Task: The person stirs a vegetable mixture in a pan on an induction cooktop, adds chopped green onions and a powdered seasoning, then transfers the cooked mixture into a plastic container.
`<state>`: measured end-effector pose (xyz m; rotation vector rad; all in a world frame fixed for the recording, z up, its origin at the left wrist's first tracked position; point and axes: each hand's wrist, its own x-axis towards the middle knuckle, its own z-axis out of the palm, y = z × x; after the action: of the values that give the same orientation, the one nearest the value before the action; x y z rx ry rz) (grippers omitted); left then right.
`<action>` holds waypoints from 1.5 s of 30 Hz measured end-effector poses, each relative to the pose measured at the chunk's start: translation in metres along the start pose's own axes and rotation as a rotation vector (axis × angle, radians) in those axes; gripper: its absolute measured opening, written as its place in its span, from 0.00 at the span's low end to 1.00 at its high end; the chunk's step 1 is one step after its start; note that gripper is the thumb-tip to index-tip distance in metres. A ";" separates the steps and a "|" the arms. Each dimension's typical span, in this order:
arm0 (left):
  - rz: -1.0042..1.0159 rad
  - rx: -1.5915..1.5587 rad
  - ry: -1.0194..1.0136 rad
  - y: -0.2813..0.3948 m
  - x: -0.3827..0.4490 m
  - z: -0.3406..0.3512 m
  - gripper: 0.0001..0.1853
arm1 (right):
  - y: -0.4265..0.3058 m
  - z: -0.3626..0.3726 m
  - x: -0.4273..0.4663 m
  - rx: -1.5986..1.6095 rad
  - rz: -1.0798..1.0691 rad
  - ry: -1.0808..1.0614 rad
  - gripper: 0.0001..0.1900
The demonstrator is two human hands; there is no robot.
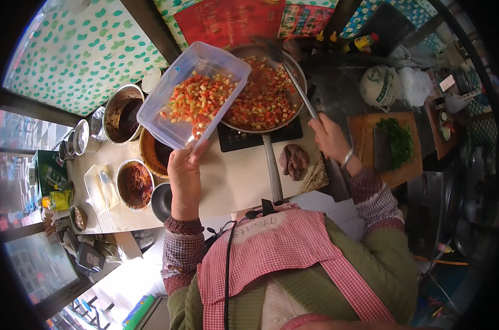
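My left hand (185, 177) grips the near corner of a clear plastic tub (158, 109), which is tilted beside the frying pan and overlaps its left rim. Diced orange and pale vegetables (200, 99) lie in the tub. More of the same dice, in a reddish sauce, fills much of the frying pan (302, 88). The pan sits on a black induction cooker (233, 142), its long metal handle (273, 165) pointing towards me. In my right hand (330, 138) is the metal handle of a spatula (297, 80). The spatula's dark blade rests over the pan's far rim.
Left of the pan stand a steel pot (109, 113), a brown-stained pot (146, 144), a bowl of red paste (136, 185) and a dark bowl (162, 202). Dark meat pieces (294, 162) lie right of the handle. A cutting board (414, 165) holds chopped greens (400, 142) and a cleaver (382, 148).
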<state>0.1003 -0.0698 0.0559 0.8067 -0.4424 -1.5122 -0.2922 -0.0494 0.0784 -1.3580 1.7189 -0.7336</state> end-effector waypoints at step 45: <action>0.119 -0.047 0.135 -0.013 0.028 0.015 0.16 | -0.057 0.011 -0.043 1.630 0.360 -0.706 0.24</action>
<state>0.0819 -0.0986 0.0508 0.8251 -0.3474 -1.3442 -0.2500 -0.0217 0.1306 -0.0591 0.3629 -0.9014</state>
